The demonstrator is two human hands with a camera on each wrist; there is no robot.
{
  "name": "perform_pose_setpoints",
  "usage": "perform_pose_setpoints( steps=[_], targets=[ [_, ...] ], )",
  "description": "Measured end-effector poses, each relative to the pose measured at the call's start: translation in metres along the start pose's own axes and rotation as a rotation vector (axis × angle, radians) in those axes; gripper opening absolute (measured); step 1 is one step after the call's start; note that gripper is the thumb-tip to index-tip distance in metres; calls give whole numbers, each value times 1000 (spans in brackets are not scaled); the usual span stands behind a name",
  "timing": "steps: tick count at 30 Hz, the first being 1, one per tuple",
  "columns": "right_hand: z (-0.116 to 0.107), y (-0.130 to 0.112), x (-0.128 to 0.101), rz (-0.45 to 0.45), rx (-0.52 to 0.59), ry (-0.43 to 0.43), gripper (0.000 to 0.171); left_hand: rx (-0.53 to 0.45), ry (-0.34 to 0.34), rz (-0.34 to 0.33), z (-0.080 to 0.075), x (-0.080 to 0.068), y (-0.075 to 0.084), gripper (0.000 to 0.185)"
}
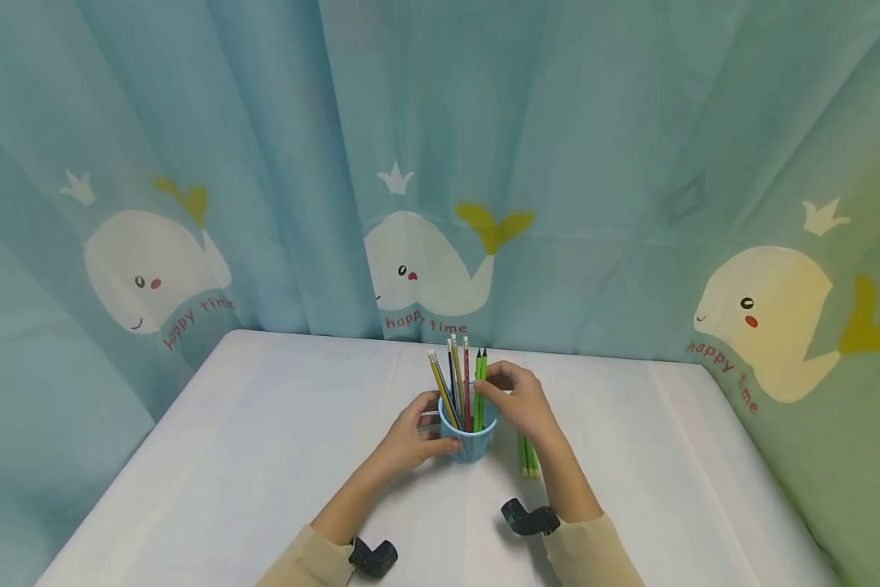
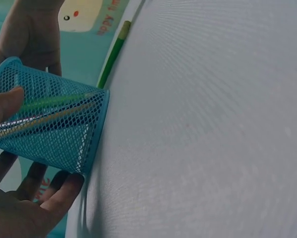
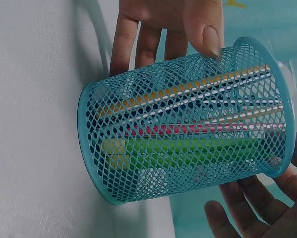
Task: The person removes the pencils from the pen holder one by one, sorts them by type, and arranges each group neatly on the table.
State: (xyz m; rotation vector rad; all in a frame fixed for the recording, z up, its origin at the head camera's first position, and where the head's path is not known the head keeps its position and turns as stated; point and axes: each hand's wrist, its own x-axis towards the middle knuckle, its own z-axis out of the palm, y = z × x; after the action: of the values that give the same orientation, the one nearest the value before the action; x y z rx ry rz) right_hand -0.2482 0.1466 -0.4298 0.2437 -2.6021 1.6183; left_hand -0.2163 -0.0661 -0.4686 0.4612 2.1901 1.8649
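A light blue mesh pencil cup (image 1: 469, 444) stands upright on the table, with several pencils in it. My left hand (image 1: 406, 440) grips its left side, thumb at the front and fingers round the far side; this hand (image 3: 158, 20) also shows in the right wrist view. At the cup's right rim, my right hand (image 1: 520, 399) pinches two green pencils (image 3: 188, 151) that stand inside, dark points up. Yellow, dark and pink pencils (image 1: 454, 383) lean beside them, eraser ends up. More green pencils (image 1: 526, 461) lie on the table right of the cup, partly hidden by the right forearm.
The white table (image 1: 263, 456) reaches back to a blue-green curtain (image 1: 594, 163) printed with white whales. Black bands with camera mounts (image 1: 531, 518) sit on both wrists, by the beige sleeves (image 1: 594, 554).
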Motion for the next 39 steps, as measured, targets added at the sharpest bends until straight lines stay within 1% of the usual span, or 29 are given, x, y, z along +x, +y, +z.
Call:
perform_pose_setpoints(
  steps=[2, 7, 12, 16, 25, 29, 34, 39],
  targets=[
    [0, 1, -3, 5, -11, 5, 19, -12, -1, -15, 1, -2, -1, 80],
    [-2, -1, -6, -2, -32, 10, 19, -24, -5, -1, 2, -3, -1, 79],
    [-6, -4, -2, -31, -58, 5, 18, -25, -8, 9, -1, 1, 0, 80],
    [-9, -5, -2, -30, -50, 5, 16, -11, -8, 3, -1, 2, 0, 80],
    [-13, -5, -6, -32, 25, -31, 15, -14, -5, -14, 0, 0, -4, 80],
    [-20, -10, -6, -24, 71, -38, 20, -14, 10, -12, 1, 0, -2, 79],
    [-30, -16, -7, -14, 149, -22, 26, -13, 14, -20, 2, 1, -1, 79],
    [-41, -19, -12, -29, 236, -15, 31, 0, 12, -27, 2, 0, -1, 80]
  ],
)
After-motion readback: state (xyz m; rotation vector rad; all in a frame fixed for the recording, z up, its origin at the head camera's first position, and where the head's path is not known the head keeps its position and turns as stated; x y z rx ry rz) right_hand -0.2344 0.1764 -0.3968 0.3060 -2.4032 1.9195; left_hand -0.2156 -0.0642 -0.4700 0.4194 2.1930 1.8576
